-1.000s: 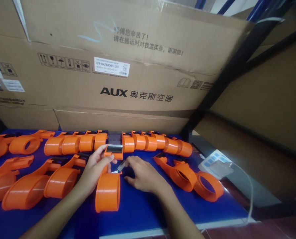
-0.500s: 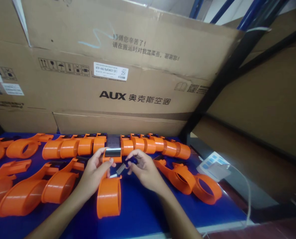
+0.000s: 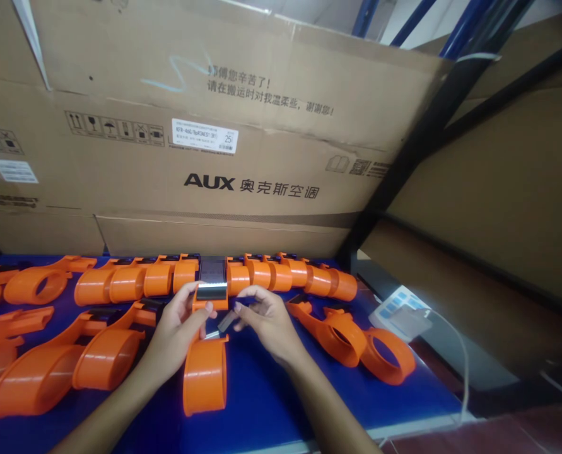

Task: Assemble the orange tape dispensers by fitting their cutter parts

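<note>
My left hand (image 3: 182,325) is closed round the upper part of an orange tape dispenser (image 3: 205,376), whose wide ring hangs toward me. A toothed metal edge and a dark strip (image 3: 212,291) cross its head, with a dark plate (image 3: 213,270) behind. Just right of it, my right hand (image 3: 264,320) has its fingers curled, with thumb and fingertips around a small dark grey piece (image 3: 226,321). That piece slants down to a shiny metal part (image 3: 212,335) near the dispenser's middle. Fingers partly hide where these parts meet.
Several orange dispensers stand in a back row (image 3: 158,279), with more at left (image 3: 37,378) and right (image 3: 389,356) on the blue surface (image 3: 262,410). Behind rises a large cardboard box (image 3: 257,151). A black post (image 3: 403,151) and a white cable (image 3: 465,372) are at right.
The view has shifted slightly, moving the scene a little left. Both hands keep nearly the same pose, with the right fingers moved slightly at the small dark piece.
</note>
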`<state>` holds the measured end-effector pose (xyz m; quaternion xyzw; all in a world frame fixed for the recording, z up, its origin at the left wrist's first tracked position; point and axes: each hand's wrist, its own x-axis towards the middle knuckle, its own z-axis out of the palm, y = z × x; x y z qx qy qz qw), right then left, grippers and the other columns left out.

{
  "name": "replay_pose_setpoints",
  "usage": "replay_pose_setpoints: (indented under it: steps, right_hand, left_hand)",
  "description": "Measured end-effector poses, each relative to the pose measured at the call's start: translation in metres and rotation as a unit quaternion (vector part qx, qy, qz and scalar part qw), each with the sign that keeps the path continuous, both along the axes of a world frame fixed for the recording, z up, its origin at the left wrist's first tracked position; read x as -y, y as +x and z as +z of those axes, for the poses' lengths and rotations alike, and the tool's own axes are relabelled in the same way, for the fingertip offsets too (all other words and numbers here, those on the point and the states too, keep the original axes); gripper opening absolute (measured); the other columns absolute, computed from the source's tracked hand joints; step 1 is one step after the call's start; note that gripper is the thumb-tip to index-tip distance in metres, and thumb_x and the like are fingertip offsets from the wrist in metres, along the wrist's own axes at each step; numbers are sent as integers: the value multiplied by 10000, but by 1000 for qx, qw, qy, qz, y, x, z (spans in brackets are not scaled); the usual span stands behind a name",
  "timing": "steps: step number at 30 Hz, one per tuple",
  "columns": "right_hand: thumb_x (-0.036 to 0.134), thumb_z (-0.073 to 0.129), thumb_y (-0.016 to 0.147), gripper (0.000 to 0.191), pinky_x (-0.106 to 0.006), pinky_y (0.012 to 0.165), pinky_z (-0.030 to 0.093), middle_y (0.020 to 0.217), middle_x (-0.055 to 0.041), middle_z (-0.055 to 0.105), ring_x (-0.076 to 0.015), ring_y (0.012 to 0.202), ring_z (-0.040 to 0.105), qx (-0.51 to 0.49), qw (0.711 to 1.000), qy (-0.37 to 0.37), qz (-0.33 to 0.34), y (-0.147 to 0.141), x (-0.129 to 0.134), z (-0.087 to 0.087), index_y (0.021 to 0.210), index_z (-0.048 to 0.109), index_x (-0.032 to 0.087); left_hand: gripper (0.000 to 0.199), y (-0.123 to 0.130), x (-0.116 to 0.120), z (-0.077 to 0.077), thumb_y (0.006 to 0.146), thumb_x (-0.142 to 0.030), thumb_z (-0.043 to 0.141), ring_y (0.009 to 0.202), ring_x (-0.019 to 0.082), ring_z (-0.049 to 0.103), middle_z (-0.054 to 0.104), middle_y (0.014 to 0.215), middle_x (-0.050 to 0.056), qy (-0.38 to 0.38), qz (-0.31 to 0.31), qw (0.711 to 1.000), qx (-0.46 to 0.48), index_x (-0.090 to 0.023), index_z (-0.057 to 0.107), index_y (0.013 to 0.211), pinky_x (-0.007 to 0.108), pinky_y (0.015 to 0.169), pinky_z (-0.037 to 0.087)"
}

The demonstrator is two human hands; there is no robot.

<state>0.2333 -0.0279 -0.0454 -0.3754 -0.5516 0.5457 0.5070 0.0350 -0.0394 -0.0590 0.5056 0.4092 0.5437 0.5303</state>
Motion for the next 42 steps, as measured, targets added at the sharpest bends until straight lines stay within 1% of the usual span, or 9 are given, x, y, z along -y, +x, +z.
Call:
replay_pose_setpoints:
  steps: [3,7,14,16,19,26,33,36,42]
  right_hand:
    - [385,843,787,292,-374,812,631,872,-5,681,-181,822,707,-46,999,-3,-3,-2,3,4,888,637,205]
    - [355,841,788,234,-331,830,589,898,-16,682,-171,852,658,-2,998,47,-34,-1,3,8,880,687,205]
    - [454,786,835,286,-217,445,417,681,46,536,-94,504,457,1,994,50,-95,-1,3,4,938,662,217]
    - [466,765,857,296,-225,430,436,689,46,554,-112,504,511,-21,993,57,-98,-2,4,4,960,620,230]
    - [460,779,850,304,-247,493,512,746,24,590,-155,618,625,-26,990,79,-117,-4,6,5,937,591,238]
    - [408,779,864,271,-309,711,590,832,-21,660,-179,747,672,-10,984,101,-147,-13,11,0,857,574,230]
    - [306,760,851,227,-334,771,599,1129,-98,717,-219,880,721,16,985,130,-109,-21,15,-8,821,549,229]
    - [263,708,886,175,-337,839,581,1106,-102,722,-229,948,713,116,964,205,-126,-17,16,-8,791,568,223]
    - [193,611,952,169,-300,784,530,957,-65,680,-189,854,666,209,904,342,-149,-13,17,-3,798,546,221]
  left_hand:
    - [488,0,-1,0,836,-431,757,534,141,585,735,824,42,-5,4,1000,1,-210,599,1241,266,542,490]
    - [482,1,-1,2,808,-401,780,526,136,578,730,803,33,-22,-1,1000,14,-207,618,1219,252,525,476]
    - [477,7,6,10,778,-391,814,636,162,623,702,824,24,-24,-12,999,37,-215,627,1180,219,502,464]
    - [478,7,7,10,781,-403,812,588,146,595,693,806,15,-30,-12,999,36,-219,628,1182,224,498,467]
    - [452,7,7,9,788,-391,804,565,132,572,694,795,12,-24,-4,999,27,-219,627,1168,223,510,470]
    - [396,5,4,3,836,-392,771,563,126,563,666,808,2,-8,-7,1000,2,-230,612,1160,236,522,477]
    - [374,3,2,3,872,-395,749,568,114,530,664,860,7,27,7,1000,-7,-232,592,1169,237,532,478]
    - [407,4,1,6,854,-403,763,574,114,528,686,886,14,29,18,999,-6,-228,604,1185,232,530,476]
    - [440,5,1,6,823,-402,781,651,163,621,699,866,14,22,10,1000,9,-221,650,1203,251,564,495]
